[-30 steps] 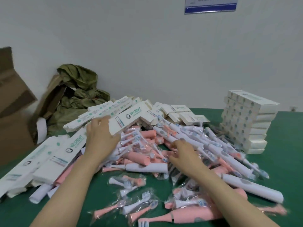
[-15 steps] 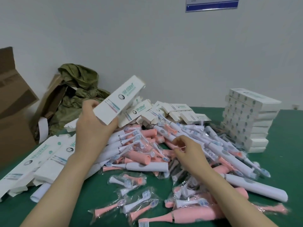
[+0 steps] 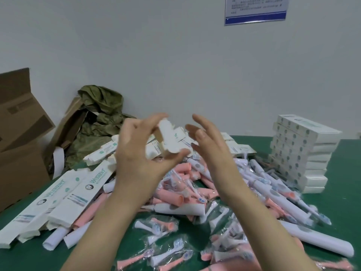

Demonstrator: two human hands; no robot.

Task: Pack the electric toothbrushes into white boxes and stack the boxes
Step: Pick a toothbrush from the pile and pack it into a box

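— Hands first. What do we have?

— Two. Our left hand [image 3: 136,151] is up over the heap, thumb below and fingers above, clamped on one white box [image 3: 172,139]. Our right hand [image 3: 210,141] is just beside it, fingers spread apart, gripping nothing.

— And the box itself?

— In the air above the toothbrush pile [image 3: 195,184], end flap hanging open toward us. We cannot tell whether anything is inside.

— Counts?

— One stack of boxes [image 3: 300,153] at the right on the green table [image 3: 347,173]. We make it about nine layers, all closed, contents hidden. At the left front, flattened cartons [image 3: 78,184], four or five lying side by side. More are heaped behind our hands, too jumbled to count.

— Toothbrushes?

— Pink and white handles mixed, dozens, past counting. One long white handle [image 3: 316,239] lies at the right front edge of the heap.

— Containers?

— Nearest us, clear bags [image 3: 162,227], at least six. The plainest one holds a white brush head and a pink one. At far left, brown cardboard cartons [image 3: 17,137], at least two, flaps open. We cannot see into either. Against the leaning one, olive-green sheeting [image 3: 101,114] is bunched.

— Anything else?

— One blue-bordered notice [image 3: 256,10] on the wall.
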